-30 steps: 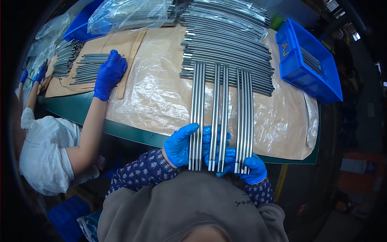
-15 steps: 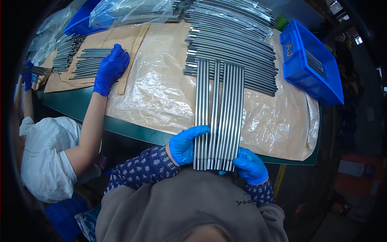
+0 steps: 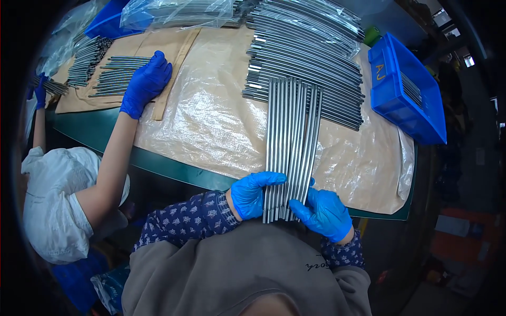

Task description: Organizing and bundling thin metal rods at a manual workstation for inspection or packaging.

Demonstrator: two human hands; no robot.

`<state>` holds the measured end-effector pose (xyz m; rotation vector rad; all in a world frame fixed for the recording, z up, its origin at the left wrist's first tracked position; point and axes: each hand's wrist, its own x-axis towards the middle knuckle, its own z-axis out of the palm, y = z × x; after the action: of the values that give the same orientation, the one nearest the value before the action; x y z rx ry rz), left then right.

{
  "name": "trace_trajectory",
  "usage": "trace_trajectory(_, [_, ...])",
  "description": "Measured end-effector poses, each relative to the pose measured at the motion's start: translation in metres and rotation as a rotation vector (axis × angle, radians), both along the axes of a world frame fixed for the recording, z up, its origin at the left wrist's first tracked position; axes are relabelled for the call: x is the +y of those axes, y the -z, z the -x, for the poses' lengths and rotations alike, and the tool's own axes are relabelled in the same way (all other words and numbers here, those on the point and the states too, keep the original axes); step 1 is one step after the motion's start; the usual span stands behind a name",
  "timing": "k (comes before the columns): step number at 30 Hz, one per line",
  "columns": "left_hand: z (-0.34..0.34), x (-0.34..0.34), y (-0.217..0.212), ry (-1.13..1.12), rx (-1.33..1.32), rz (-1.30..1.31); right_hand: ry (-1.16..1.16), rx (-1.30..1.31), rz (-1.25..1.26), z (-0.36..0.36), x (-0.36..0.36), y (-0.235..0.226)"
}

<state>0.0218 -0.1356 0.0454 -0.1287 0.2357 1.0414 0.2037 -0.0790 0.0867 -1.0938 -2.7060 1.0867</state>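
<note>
Between my two gloved hands is a bundle of long shiny metal rods (image 3: 284, 142), fanned side by side. My left hand (image 3: 253, 195) grips its left side near the lower ends, thumb laid across the front. On the right side, my right hand (image 3: 324, 211) closes on the rods with its thumb in front and fingers partly hidden behind. The far ends of the bundle overlap the near part of a large spread of similar metal rods (image 3: 311, 63) on the table.
A plastic-covered brown sheet (image 3: 205, 105) lies over the green table (image 3: 158, 163). A blue bin (image 3: 406, 100) holding rods stands at right. At left, a co-worker's gloved hand (image 3: 147, 84) rests by a smaller group of rods (image 3: 113, 79). Bagged rods (image 3: 179, 13) lie at the back.
The bundle has drawn closer together at its lower ends and shifted slightly right. My right hand has moved up, its thumb now over the front of the rods.
</note>
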Motion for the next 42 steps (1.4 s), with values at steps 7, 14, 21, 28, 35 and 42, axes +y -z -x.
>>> trace_trajectory(7, [-0.002,0.004,0.004,-0.011,-0.082,-0.033,-0.082,-0.057,-0.188,0.012,0.001,-0.026])
trace_trajectory(14, [0.003,0.0,0.0,-0.012,-0.107,0.015,-0.045,0.073,-0.158,0.015,0.034,-0.039])
trace_trajectory(21, [0.001,0.001,0.002,-0.007,-0.106,-0.058,-0.009,0.329,-0.489,0.079,0.12,-0.001])
trace_trajectory(28, [-0.003,0.003,0.011,-0.004,-0.029,-0.044,-0.047,0.177,-0.599,0.1,0.145,0.004])
trace_trajectory(35, [0.0,0.005,0.004,0.01,-0.072,-0.126,-0.027,0.42,-0.028,-0.031,0.072,-0.056])
trace_trajectory(42, [0.001,0.004,0.001,0.016,-0.056,-0.108,0.43,1.423,0.824,-0.237,-0.046,0.019])
